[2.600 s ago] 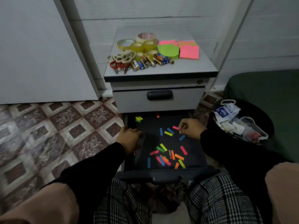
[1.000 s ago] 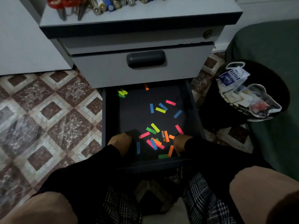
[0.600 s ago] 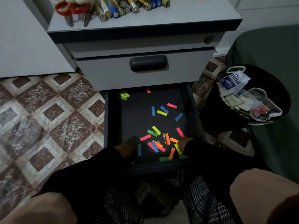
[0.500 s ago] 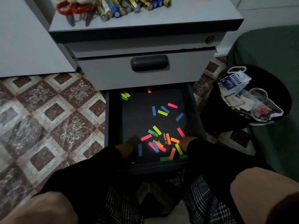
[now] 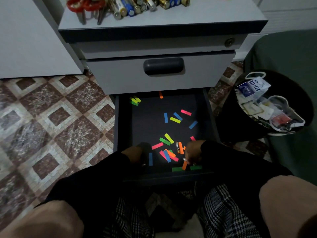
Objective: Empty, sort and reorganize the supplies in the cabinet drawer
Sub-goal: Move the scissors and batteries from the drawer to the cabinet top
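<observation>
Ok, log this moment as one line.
stage: clearing drawer | right hand: fingers pinching an orange tab at the front | left hand: in front-left corner, grip unclear | loose tabs: many remain

Dim indoor light, brighter on the cabinet top, open drawer in shadow, soft wide-angle bending at edges
</observation>
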Demonstrator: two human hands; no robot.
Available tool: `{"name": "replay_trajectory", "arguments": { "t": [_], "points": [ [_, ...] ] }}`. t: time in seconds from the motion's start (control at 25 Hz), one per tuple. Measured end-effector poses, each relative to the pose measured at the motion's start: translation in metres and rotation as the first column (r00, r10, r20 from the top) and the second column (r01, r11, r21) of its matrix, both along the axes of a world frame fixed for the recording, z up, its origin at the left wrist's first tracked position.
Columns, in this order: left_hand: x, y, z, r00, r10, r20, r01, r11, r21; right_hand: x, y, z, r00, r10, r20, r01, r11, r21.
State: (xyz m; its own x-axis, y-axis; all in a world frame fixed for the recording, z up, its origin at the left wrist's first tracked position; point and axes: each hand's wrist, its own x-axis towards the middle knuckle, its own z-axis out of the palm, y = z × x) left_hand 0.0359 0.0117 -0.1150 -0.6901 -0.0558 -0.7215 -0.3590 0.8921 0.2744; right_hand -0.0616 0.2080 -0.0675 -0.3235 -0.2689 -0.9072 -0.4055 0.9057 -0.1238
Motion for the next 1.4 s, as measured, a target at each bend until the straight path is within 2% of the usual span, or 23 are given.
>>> {"name": "replay_trajectory", "arguments": {
  "t": [0.04,0.12,0.24,0.32,0.52,0.64,0.76,0.88,1.0,1.12,1.24,1.4],
  "points": [
    [-0.005,-0.002,-0.001,1.000,-0.005,-0.010,0.005,1.000,-0.019,-0.005,0.000,-0.010,0.991,-0.134,-0.012,0.133,0.989,-0.059],
    [-0.011,-0.003,0.004,0.998,0.011,-0.059,-0.013,0.999,-0.036,-0.015,-0.004,-0.025,0.941,-0.309,-0.138,0.277,0.938,-0.210],
    [-0.015,-0.007,-0.003,0.991,0.065,-0.116,-0.070,0.997,-0.040,-0.012,-0.009,-0.036,0.863,-0.451,-0.226,0.361,0.865,-0.347],
    [-0.018,-0.008,-0.001,0.984,0.098,-0.152,-0.103,0.994,-0.027,-0.005,-0.014,-0.047,0.829,-0.508,-0.235,0.412,0.837,-0.360],
    [-0.021,-0.010,0.000,0.962,0.157,-0.224,-0.155,0.988,0.025,0.007,-0.028,-0.057,0.792,-0.393,-0.468,0.308,0.918,-0.249],
    [-0.019,-0.010,0.000,0.948,0.214,-0.236,-0.205,0.977,0.065,0.013,-0.031,-0.061,0.788,-0.336,-0.515,0.285,0.942,-0.177],
    [-0.017,-0.007,0.007,0.913,0.320,-0.254,-0.285,0.944,0.165,0.010,-0.029,-0.058,0.812,-0.321,-0.487,0.259,0.946,-0.192],
    [-0.015,-0.001,0.021,0.851,0.481,-0.210,-0.406,0.857,0.318,0.006,-0.025,-0.044,0.848,-0.345,-0.404,0.250,0.930,-0.270],
    [-0.013,0.005,0.043,0.756,0.646,-0.109,-0.519,0.692,0.501,0.005,-0.022,-0.010,0.854,-0.403,-0.329,0.287,0.892,-0.349],
    [-0.009,0.009,0.068,0.704,0.702,-0.104,-0.535,0.621,0.573,0.008,-0.020,0.033,0.873,-0.367,-0.321,0.222,0.885,-0.409],
    [-0.009,0.012,0.099,0.685,0.712,-0.154,-0.502,0.615,0.608,0.005,-0.020,0.072,0.866,-0.373,-0.332,0.182,0.855,-0.485],
    [-0.017,0.011,0.155,0.672,0.669,-0.317,-0.403,0.690,0.601,-0.007,-0.027,0.130,0.846,-0.374,-0.379,0.150,0.850,-0.505]
  ]
}}
